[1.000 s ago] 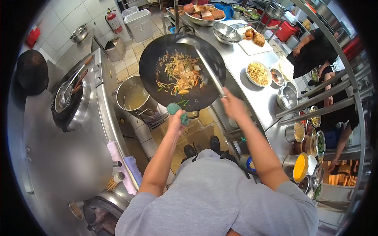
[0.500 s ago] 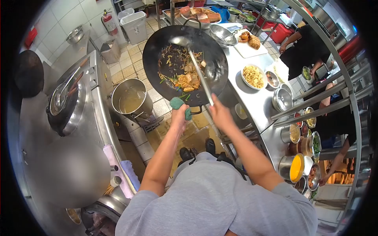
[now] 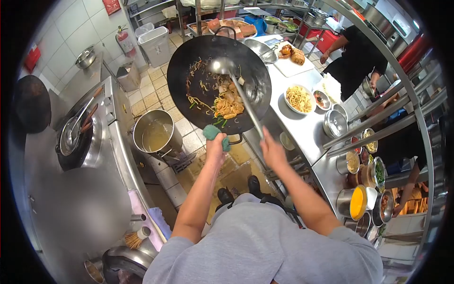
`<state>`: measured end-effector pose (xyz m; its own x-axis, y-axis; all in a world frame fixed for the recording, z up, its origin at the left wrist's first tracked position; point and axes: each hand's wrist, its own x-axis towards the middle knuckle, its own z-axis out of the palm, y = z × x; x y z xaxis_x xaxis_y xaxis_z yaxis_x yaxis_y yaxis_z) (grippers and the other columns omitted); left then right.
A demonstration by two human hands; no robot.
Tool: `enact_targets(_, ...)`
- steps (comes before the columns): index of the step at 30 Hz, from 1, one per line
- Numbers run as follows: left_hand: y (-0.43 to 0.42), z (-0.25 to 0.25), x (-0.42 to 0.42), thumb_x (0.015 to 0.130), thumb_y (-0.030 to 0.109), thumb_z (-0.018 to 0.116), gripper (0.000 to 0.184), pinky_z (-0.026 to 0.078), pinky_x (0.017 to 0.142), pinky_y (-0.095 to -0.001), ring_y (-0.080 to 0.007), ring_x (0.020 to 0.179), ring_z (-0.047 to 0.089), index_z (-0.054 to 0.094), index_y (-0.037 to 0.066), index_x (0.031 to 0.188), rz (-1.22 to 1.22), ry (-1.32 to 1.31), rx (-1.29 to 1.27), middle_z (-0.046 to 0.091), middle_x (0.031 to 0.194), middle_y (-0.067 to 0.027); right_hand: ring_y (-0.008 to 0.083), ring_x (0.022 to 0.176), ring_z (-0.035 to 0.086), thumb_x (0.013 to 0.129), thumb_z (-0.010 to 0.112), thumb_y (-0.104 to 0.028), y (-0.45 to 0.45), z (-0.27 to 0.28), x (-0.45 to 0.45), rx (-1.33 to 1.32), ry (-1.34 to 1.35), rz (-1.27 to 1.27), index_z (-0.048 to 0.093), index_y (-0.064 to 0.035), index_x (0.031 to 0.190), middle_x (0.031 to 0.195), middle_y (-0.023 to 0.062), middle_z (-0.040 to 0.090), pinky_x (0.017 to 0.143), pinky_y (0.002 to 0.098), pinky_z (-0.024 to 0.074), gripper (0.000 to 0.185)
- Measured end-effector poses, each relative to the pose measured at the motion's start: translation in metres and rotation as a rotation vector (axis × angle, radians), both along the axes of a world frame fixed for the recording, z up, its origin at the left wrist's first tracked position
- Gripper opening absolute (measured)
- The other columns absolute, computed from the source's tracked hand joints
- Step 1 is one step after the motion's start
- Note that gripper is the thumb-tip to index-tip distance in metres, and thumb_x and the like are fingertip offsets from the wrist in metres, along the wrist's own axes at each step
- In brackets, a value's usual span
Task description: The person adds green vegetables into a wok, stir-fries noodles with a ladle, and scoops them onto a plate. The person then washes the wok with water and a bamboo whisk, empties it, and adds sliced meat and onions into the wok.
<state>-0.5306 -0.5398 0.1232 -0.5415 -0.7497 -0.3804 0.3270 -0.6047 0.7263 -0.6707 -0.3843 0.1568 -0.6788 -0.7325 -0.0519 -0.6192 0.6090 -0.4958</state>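
Wok (image 3: 178,83) is top centre of frame, noodle mix (image 3: 229,105) bunched low and right of its middle, stray strands on the left side. Left hand (image 3: 216,146) is closed round a green cloth (image 3: 211,132) at the wok's near edge, by the loop handle. Can't tell how much of the loop it has. Right hand (image 3: 273,152) grips the ladle (image 3: 221,66) by the handle end; ladle bowl sits above the main pile. Can't tell if it touches metal.

Handling, my read: keep cloth between skin and metal, left wrist firm so the near rim doesn't dip. Run the ladle low along the wall, short strokes, gather the left strands into the pile. Don't push food at the near rim: greens lie close to it.

Stockpot (image 3: 176,141) is left of centre, below-left of the wok. White bowl (image 3: 289,108) with noodles is on the steel counter (image 3: 294,130), right of the wok.
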Motion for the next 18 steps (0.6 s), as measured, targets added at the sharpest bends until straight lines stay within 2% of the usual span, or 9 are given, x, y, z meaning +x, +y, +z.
enact_targets(2,-0.016,0.002,-0.01,0.077,0.012,0.059,0.013,0.035,0.041,-0.0262,-0.0104,0.05,0.045,0.047,0.013,0.08,0.035,-0.015,-0.058,0.047,0.067,0.0018,0.0419,0.085,0.06,0.091,0.051,-0.028,0.051,-0.011,0.017,0.177,-0.035,-0.007,0.039,-0.0273,0.137,0.09,0.0225,0.064,0.075,0.0464,0.048,0.048)
enact_targets(4,-0.035,0.002,-0.008,0.076,0.012,0.059,0.013,0.034,0.04,-0.0261,-0.0102,0.049,0.045,0.047,0.014,0.08,0.014,-0.051,-0.039,0.047,0.067,0.0022,0.0387,0.09,0.061,0.091,0.05,-0.033,0.091,0.032,0.0,0.234,-0.053,0.04,0.036,-0.031,0.139,0.096,0.0213,0.064,0.079,0.0462,0.0468,0.05)
enact_targets(6,-0.035,0.006,0.001,0.077,0.012,0.058,0.012,0.034,0.041,-0.0261,-0.0104,0.05,0.046,0.047,0.014,0.08,-0.055,-0.071,-0.039,0.047,0.066,0.0021,0.039,0.09,0.061,0.09,0.05,-0.033,0.096,0.048,-0.036,0.052,0.009,0.068,0.041,-0.0305,0.136,0.095,0.0197,0.064,0.079,0.0458,0.0469,0.047)
enact_targets(7,-0.028,0.009,0.002,0.078,0.012,0.058,0.011,0.035,0.042,-0.0265,-0.0107,0.051,0.046,0.047,0.013,0.081,-0.049,-0.062,-0.011,0.047,0.066,0.0019,0.0403,0.086,0.061,0.09,0.05,-0.032,0.073,0.072,-0.036,0.101,0.05,0.009,0.045,-0.029,0.134,0.09,0.0197,0.065,0.077,0.0454,0.0477,0.044)
enact_targets(9,-0.016,0.011,-0.007,0.078,0.012,0.058,0.011,0.036,0.043,-0.027,-0.011,0.051,0.047,0.048,0.013,0.081,-0.061,-0.046,0.019,0.047,0.066,0.0016,0.0421,0.081,0.061,0.091,0.049,-0.031,0.027,0.057,-0.049,0.007,0.125,-0.051,0.04,-0.0259,0.137,0.084,0.0226,0.064,0.072,0.0482,0.0478,0.047)
enact_targets(11,0.0,0.011,-0.017,0.079,0.012,0.057,0.009,0.037,0.044,-0.0274,-0.0117,0.051,0.048,0.048,0.012,0.081,0.038,0.023,0.0,0.048,0.065,0.001,0.0429,0.079,0.061,0.092,0.048,-0.029,0.002,0.026,-0.048,-0.004,0.134,-0.069,0.033,-0.0234,0.14,0.081,0.0242,0.064,0.07,0.0502,0.0474,0.051)
enact_targets(13,-0.004,0.008,-0.028,0.079,0.012,0.057,0.01,0.037,0.044,-0.0275,-0.0117,0.05,0.048,0.048,0.012,0.082,0.03,0.061,0.014,0.048,0.066,0.0009,0.0442,0.078,0.061,0.092,0.049,-0.027,0.023,-0.007,-0.015,-0.008,0.146,-0.04,0.03,-0.0228,0.141,0.082,0.0259,0.063,0.07,0.0512,0.0467,0.053)
enact_targets(14,-0.008,0.006,-0.034,0.079,0.011,0.057,0.01,0.037,0.044,-0.0277,-0.0117,0.05,0.048,0.048,0.011,0.082,0.023,0.087,0.023,0.048,0.066,0.0007,0.0437,0.079,0.061,0.091,0.05,-0.027,0.047,-0.016,0.001,-0.017,0.054,-0.016,0.03,-0.0242,0.142,0.084,0.0261,0.063,0.071,0.0501,0.0472,0.055)
enact_targets(18,-0.027,-0.005,-0.026,0.079,0.011,0.057,0.01,0.037,0.043,-0.0273,-0.0117,0.049,0.047,0.048,0.011,0.083,-0.033,0.047,0.056,0.048,0.065,0.0004,0.0414,0.086,0.061,0.09,0.053,-0.026,0.113,0.024,0.0,-0.084,-0.054,0.135,0.035,-0.024,0.14,0.091,0.0247,0.063,0.075,0.0468,0.0478,0.053)
